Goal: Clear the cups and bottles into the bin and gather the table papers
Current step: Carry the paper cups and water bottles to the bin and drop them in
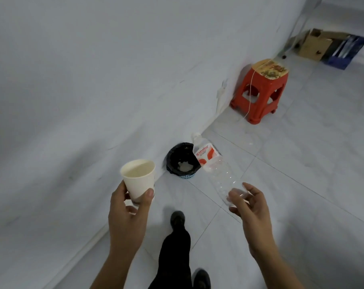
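Cup and bottle held above the bin

Left hand (128, 207) grips the cup (139, 178); right hand (249, 207) seems loosely closed on the bottle (216, 170), bin (182, 161) beyond.

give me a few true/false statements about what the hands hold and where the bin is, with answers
1. The left hand holds a paper cup. True.
2. The right hand holds a glass jar. False: it holds a clear plastic bottle by its base.
3. The bin stands on the floor by the wall. True.
4. The bin is on top of the red stool. False: the stool stands apart, farther along the wall.
5. The bottle's cap end points toward the bin. True.
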`<act>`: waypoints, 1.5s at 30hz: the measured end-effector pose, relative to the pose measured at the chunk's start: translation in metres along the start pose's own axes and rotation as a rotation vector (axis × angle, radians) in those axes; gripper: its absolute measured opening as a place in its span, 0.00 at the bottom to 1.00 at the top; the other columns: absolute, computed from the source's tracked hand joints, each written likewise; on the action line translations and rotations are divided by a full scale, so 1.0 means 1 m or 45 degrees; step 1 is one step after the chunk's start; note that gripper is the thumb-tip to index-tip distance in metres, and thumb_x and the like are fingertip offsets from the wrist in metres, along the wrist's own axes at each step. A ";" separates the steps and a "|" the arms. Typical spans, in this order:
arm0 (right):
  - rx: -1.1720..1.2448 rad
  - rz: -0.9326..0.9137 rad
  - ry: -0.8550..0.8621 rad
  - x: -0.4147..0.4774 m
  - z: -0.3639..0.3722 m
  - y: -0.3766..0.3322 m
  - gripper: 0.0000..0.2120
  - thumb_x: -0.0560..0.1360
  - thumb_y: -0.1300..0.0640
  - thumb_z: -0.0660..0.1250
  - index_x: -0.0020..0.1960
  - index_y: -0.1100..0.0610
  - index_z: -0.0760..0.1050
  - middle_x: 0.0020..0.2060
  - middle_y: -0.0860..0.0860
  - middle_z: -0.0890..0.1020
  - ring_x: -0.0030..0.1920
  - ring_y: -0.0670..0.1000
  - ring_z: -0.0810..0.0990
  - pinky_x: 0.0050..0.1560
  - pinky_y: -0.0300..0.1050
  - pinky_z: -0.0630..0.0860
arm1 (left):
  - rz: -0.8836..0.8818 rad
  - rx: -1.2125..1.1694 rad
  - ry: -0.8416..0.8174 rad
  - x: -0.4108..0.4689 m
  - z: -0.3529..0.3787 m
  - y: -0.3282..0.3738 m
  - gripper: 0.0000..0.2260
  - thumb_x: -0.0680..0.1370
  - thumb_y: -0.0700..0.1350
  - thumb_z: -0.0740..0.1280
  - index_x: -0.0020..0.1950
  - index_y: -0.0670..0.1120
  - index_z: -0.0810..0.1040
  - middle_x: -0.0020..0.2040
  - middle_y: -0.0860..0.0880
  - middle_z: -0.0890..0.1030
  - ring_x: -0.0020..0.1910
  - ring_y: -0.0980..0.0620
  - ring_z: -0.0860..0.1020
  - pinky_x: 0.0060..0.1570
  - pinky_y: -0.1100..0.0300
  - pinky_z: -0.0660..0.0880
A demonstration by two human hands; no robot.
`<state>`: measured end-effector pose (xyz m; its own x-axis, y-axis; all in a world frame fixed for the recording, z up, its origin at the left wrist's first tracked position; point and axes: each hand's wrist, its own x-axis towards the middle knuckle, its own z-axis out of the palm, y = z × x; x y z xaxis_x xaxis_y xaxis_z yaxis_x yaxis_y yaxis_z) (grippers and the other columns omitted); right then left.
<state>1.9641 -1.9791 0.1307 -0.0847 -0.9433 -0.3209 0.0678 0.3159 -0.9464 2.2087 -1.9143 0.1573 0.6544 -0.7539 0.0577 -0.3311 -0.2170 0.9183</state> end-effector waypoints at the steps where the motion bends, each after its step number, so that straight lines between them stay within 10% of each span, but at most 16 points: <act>1: -0.014 0.017 0.004 0.024 0.007 0.000 0.34 0.60 0.38 0.74 0.63 0.47 0.72 0.55 0.51 0.83 0.51 0.52 0.85 0.51 0.48 0.80 | -0.026 0.008 -0.001 0.021 0.015 -0.006 0.28 0.70 0.65 0.72 0.65 0.54 0.73 0.54 0.61 0.75 0.49 0.69 0.75 0.39 0.68 0.70; 15: -0.300 0.325 0.072 0.352 0.086 0.011 0.24 0.71 0.48 0.77 0.63 0.47 0.72 0.54 0.49 0.82 0.49 0.48 0.85 0.55 0.51 0.81 | -0.338 0.217 -0.312 0.304 0.250 -0.091 0.20 0.74 0.58 0.72 0.58 0.54 0.67 0.54 0.52 0.78 0.50 0.54 0.79 0.41 0.63 0.74; 23: -0.449 0.802 -0.065 0.547 0.116 0.224 0.33 0.69 0.43 0.77 0.68 0.51 0.69 0.56 0.52 0.81 0.52 0.52 0.84 0.56 0.52 0.82 | -0.649 0.623 -0.444 0.354 0.407 -0.335 0.24 0.67 0.60 0.69 0.57 0.50 0.71 0.53 0.48 0.80 0.50 0.44 0.79 0.41 0.53 0.76; 33: -0.911 0.632 -0.279 0.651 0.162 0.463 0.42 0.63 0.30 0.70 0.69 0.51 0.67 0.55 0.46 0.81 0.51 0.52 0.85 0.52 0.55 0.83 | -0.536 1.096 -0.386 0.362 0.515 -0.578 0.30 0.72 0.65 0.68 0.64 0.44 0.75 0.58 0.42 0.79 0.57 0.40 0.75 0.45 0.51 0.73; 39: -1.204 0.367 -0.461 0.640 0.182 0.487 0.43 0.71 0.32 0.69 0.77 0.53 0.61 0.71 0.53 0.72 0.68 0.54 0.73 0.65 0.50 0.73 | -0.305 1.140 -0.373 0.350 0.511 -0.591 0.32 0.77 0.66 0.61 0.67 0.42 0.75 0.61 0.41 0.79 0.57 0.39 0.76 0.51 0.52 0.72; 45: -1.241 0.412 -0.514 0.611 0.168 0.400 0.21 0.82 0.44 0.58 0.70 0.54 0.72 0.61 0.53 0.79 0.57 0.54 0.79 0.61 0.48 0.74 | -0.176 0.815 -0.462 0.348 0.450 -0.491 0.17 0.84 0.48 0.55 0.59 0.41 0.80 0.50 0.42 0.82 0.50 0.42 0.78 0.50 0.54 0.72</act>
<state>2.1070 -2.4461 -0.4380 0.1384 -0.7093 -0.6911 -0.7997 0.3317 -0.5005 2.2928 -2.3496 -0.4496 0.4903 -0.8267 -0.2761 -0.6652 -0.5596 0.4943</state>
